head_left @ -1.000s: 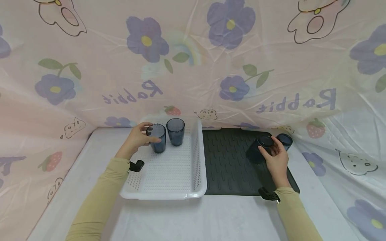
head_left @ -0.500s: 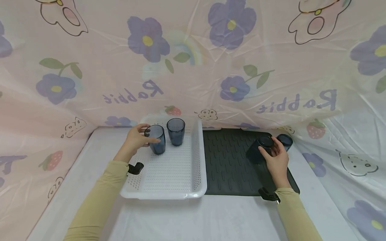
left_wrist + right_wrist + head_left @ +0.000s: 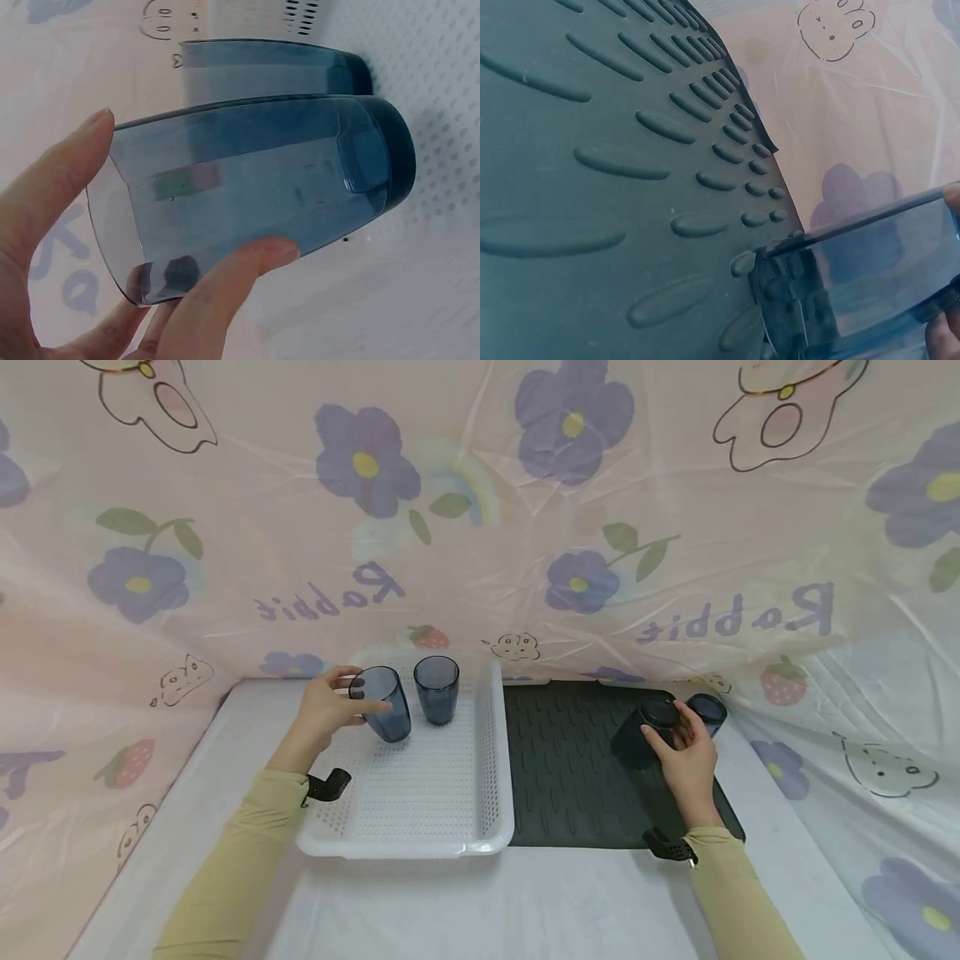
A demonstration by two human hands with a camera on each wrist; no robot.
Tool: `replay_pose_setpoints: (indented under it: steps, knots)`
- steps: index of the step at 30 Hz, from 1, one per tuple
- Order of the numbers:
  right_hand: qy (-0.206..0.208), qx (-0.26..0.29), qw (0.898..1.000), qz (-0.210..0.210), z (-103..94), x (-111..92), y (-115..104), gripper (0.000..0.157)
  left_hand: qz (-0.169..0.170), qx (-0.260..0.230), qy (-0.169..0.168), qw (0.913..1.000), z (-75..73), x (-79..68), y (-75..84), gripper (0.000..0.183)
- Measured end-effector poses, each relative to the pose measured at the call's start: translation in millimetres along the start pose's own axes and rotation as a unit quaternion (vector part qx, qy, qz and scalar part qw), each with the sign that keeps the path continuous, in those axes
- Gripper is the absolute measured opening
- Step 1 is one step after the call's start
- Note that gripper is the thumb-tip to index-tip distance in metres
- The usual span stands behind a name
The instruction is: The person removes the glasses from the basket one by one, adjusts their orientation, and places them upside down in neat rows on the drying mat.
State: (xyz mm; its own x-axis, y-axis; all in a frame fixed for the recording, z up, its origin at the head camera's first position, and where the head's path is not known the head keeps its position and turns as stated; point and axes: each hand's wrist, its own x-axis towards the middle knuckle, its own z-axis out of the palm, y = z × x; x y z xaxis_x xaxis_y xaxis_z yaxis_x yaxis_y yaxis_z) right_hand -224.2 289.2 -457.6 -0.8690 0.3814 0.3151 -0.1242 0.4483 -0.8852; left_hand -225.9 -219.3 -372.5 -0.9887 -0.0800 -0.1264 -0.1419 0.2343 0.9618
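My left hand (image 3: 321, 712) grips a blue-tinted drinking glass (image 3: 384, 714) near its rim, thumb on one side and fingers on the other. The glass leans, mouth up and toward the hand, over the white perforated basket (image 3: 405, 850); I cannot tell if its base touches the floor. Close beside it in the basket stands another glass (image 3: 437, 692), upright and also showing behind in the left wrist view. On the black mat (image 3: 570, 777), my right hand (image 3: 692, 768) holds a dark blue glass (image 3: 637, 743), seemingly upside down, its fingers mostly cut off in the right wrist view.
A further dark glass (image 3: 708, 710) stands behind the right hand at the mat's far right corner. Basket and mat lie side by side on a white table (image 3: 480, 910). A patterned curtain (image 3: 480, 552) closes off the back and sides.
My left hand has shifted slightly left, drawing the glass's rim with it, so the glass leans more. The right hand and its glass have stayed in place.
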Motion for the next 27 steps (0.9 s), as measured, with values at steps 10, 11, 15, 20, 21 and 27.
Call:
replay_pose_setpoints:
  steps: [10,11,15,20,21,27]
  knots:
    - [-0.006,-0.004,1.0,-0.002,-1.2,-0.6,-1.2,0.066,0.011,-0.034,0.026,0.999,-4.3,-10.5,11.2,0.091]
    - [-0.007,-0.003,1.0,-0.001,-1.1,-0.7,-0.8,0.066,0.014,-0.04,0.025,0.9988,-4.2,-11.6,11.7,0.091]
    - [-0.009,0.002,1.0,0.001,-0.8,-0.6,0.6,0.066,0.017,-0.071,0.022,0.9971,-3.2,-17.1,15.5,0.089]
    - [-0.01,0.006,1.0,-0.002,-0.7,-0.7,1.5,0.066,0.018,-0.115,0.019,0.9931,-1.0,-25.0,21.2,0.089]
    - [-0.01,0.006,1.0,-0.001,-0.7,-0.8,1.6,0.066,0.019,-0.122,0.019,0.9921,-0.5,-26.4,21.9,0.089]
    - [-0.011,0.009,1.0,0.003,-0.9,-1.0,1.0,0.066,0.029,-0.158,0.021,0.9868,2.4,-33.9,24.8,0.086]
